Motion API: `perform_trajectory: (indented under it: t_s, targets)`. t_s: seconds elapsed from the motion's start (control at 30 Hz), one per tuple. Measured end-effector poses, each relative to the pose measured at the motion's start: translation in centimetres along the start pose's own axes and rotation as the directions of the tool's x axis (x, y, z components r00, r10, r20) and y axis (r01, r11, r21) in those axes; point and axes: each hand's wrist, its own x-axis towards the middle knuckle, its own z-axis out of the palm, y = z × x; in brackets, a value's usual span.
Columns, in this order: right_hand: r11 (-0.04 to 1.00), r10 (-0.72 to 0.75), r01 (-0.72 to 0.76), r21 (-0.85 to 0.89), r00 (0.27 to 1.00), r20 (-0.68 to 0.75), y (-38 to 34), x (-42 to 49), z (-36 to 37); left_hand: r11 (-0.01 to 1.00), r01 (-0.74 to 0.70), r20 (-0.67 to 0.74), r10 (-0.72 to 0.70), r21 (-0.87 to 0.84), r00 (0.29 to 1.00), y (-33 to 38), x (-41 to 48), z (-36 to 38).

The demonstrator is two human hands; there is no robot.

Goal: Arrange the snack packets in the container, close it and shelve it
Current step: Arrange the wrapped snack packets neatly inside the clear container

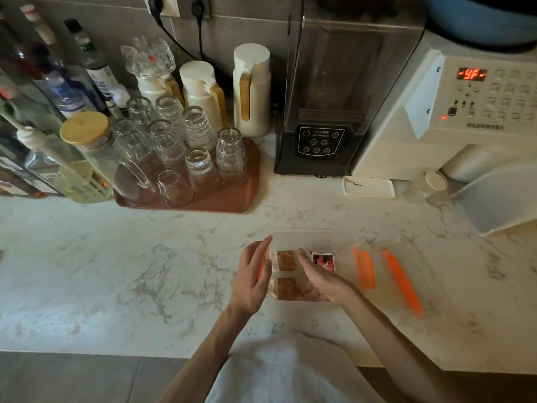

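Lying crosswise: container [313, 238], hands [252, 279] inside.

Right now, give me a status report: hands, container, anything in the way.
Left hand and right hand open, over container. Three packets inside, lid off beside it. Nothing blocking.

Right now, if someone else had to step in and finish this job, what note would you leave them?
Left hand: open, at the left edge of the clear container.
Right hand: open, fingers over the packets, holding nothing.
Inside: two brown packets, one behind the other, and a red-and-white packet to their right.
Lid with orange clips lies open on the counter to the right.
Done: three packets in.
Left: tidy them, close the lid, shelve.
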Motion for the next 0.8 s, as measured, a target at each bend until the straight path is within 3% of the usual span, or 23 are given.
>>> perform_trajectory:
  t_s: [0.13, 0.23, 0.33, 0.43, 0.7, 0.8]
  targets:
    - [1.000, 0.016, -0.016, 0.006, 0.999, 0.041, -0.2, -0.1, -0.2, 1.000, -0.005, -0.006, 0.005, 0.001, 1.000, -0.2, 0.1, -0.1]
    - [1.000, 0.010, -0.008, 0.021, 0.997, -0.081, -0.2, 0.3, -0.7, 1.000, -0.001, 0.004, 0.001, -0.006, 1.000, -0.2, 0.0, 0.0]
    - [0.971, -0.016, 0.043, 0.234, 0.993, -0.116, -0.6, 1.0, -0.9, 1.000, 0.008, 0.007, -0.007, -0.007, 1.000, -0.1, 0.1, -0.1]
    - [0.903, -0.044, 0.031, 0.429, 0.999, 0.019, -1.2, 1.2, -0.4, 1.000, 0.006, 0.013, -0.006, -0.002, 1.000, 0.0, 0.1, -0.2]
    - [0.895, -0.100, 0.048, 0.443, 0.990, 0.095, -1.3, 0.2, -0.3, 0.999, 0.030, 0.031, -0.031, 0.020, 0.999, 0.9, -0.1, -0.5]
    - [0.919, -0.178, 0.162, 0.359, 0.984, 0.013, -0.5, -1.6, -1.8, 0.999, 0.043, 0.039, -0.044, 0.034, 0.998, 1.1, -0.1, -0.7]
